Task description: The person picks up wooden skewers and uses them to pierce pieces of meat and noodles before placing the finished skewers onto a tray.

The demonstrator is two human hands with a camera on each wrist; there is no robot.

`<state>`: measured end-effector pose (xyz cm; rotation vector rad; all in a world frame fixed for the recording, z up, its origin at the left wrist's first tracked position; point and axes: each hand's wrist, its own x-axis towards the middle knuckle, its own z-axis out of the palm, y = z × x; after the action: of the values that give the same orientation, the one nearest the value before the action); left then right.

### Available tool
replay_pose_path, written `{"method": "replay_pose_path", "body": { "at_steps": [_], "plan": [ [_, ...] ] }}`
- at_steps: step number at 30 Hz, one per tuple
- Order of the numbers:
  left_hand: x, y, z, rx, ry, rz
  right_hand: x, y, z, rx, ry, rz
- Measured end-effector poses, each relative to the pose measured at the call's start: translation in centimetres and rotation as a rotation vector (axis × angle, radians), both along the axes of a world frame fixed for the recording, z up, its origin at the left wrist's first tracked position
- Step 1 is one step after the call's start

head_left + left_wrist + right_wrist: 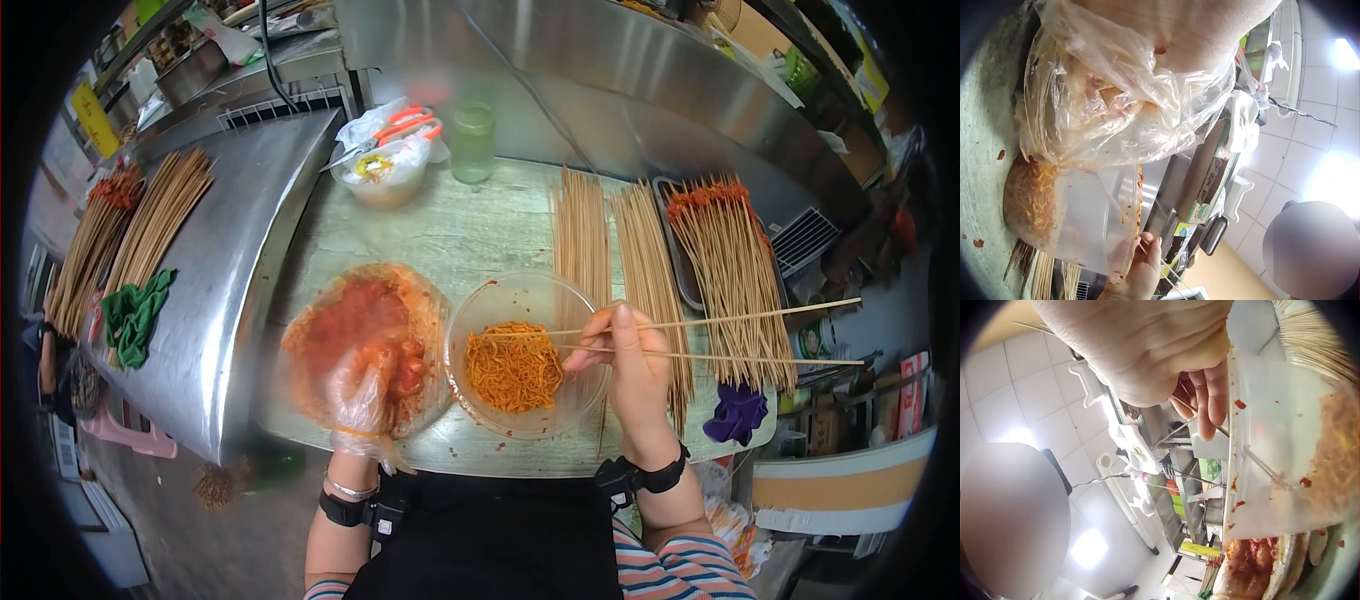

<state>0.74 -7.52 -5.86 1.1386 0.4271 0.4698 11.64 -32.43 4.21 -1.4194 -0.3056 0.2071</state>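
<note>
My right hand holds two long bamboo skewers spread apart. One reaches over the clear plastic tub, its tip at the orange-brown noodle-like strands. In the right wrist view the skewer shows through the tub's wall. My left hand, in a clear plastic glove with a yellow band at the wrist, is in a wide bowl of red sauced food. Its fingertips are coated red, and I cannot tell whether they grip a piece. The loose glove covers much of the left wrist view.
Bare skewers lie right of the tub, beside a tray of red-tipped skewers. Behind stand a bowl with orange-handled scissors and a green glass. More skewers and a green cloth lie on the left metal counter.
</note>
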Motion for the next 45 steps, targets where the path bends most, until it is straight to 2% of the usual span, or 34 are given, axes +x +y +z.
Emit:
{"method": "replay_pose_path", "body": {
  "at_steps": [6, 11, 13, 16, 20, 21, 29, 35, 41, 45],
  "plan": [
    [0.5, -1.1, 2.1, -0.086, -0.031, 0.010, 0.4, -1.1, 0.3, 0.131, 0.025, -0.055],
    [-0.3, -0.5, 2.4, -0.217, -0.135, -0.109, -0.2, -0.8, 1.5, 0.212, -0.042, -0.042],
    [-1.0, -0.1, 2.0, -0.187, -0.172, -0.108, -0.6, -0.4, 1.8, 0.234, -0.118, 0.032],
    [-1.3, -0.5, 3.0, -0.341, -0.086, -0.175, -1.7, 0.4, 2.1, 0.216, -0.195, 0.138],
    [-1.6, -2.3, 7.2, -0.322, 0.008, -0.225, -2.8, 1.3, 1.4, 0.159, -0.265, 0.244],
    [-1.5, -2.4, 7.5, -0.193, 0.044, -0.257, -2.9, 1.3, 1.4, 0.154, -0.260, 0.247],
    [-1.5, -3.1, 6.2, -0.142, 0.023, -0.194, -3.4, 1.4, 1.1, 0.054, -0.310, 0.285],
    [-1.1, -2.8, 5.7, -0.200, -0.002, -0.178, -1.8, -0.8, 2.1, 0.143, -0.193, 0.141],
    [-1.4, -2.6, 5.5, -0.228, -0.076, -0.187, -1.8, -0.7, 2.8, 0.053, -0.067, 0.183],
    [-1.4, -2.5, 5.4, -0.182, -0.050, -0.191, -1.6, -0.4, 2.0, 0.083, -0.113, 0.172]
  ]
}}
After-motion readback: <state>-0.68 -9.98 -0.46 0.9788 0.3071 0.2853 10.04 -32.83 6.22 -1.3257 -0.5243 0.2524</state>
